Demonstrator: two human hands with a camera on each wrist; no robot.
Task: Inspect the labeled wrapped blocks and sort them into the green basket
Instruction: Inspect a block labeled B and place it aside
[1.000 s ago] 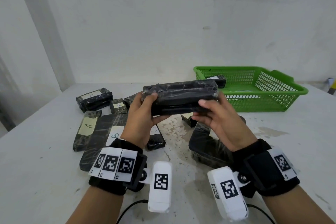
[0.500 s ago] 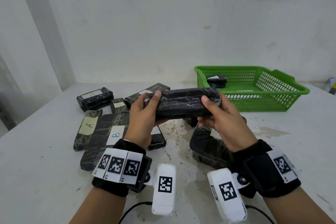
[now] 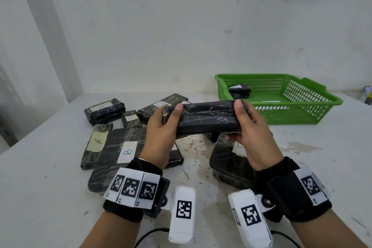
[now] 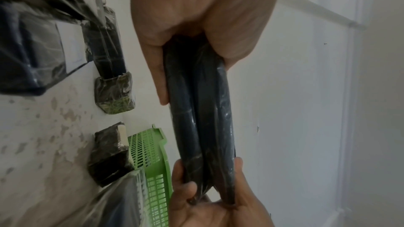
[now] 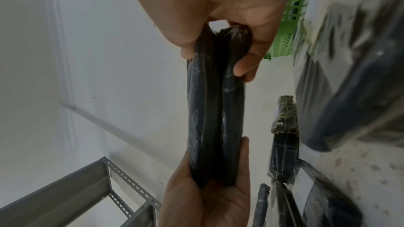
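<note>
I hold a long black wrapped block [image 3: 207, 117] above the table with both hands. My left hand [image 3: 163, 127] grips its left end, thumb on top. My right hand [image 3: 249, 127] grips its right end, thumb on top. No label shows on the face turned to me. In the left wrist view the block [image 4: 203, 118] runs from my left hand [image 4: 196, 32] down to my right hand. In the right wrist view the block [image 5: 215, 110] is pinched by my right hand [image 5: 223, 32]. The green basket [image 3: 302, 115] stands at the back right with one wrapped block [image 3: 239, 89] inside.
Several wrapped blocks lie on the grey table [image 3: 40, 197]: one labelled A [image 3: 96, 143], a flat one labelled B [image 3: 124, 151], two more A blocks behind [image 3: 104, 109] [image 3: 131, 118], and a large dark block [image 3: 231, 163] under my right wrist. A wall stands close behind.
The held block has been turned in my hands and lowered slightly; its edge faced me a second ago, now a broad unlabelled face does. Both hands keep their hold.
</note>
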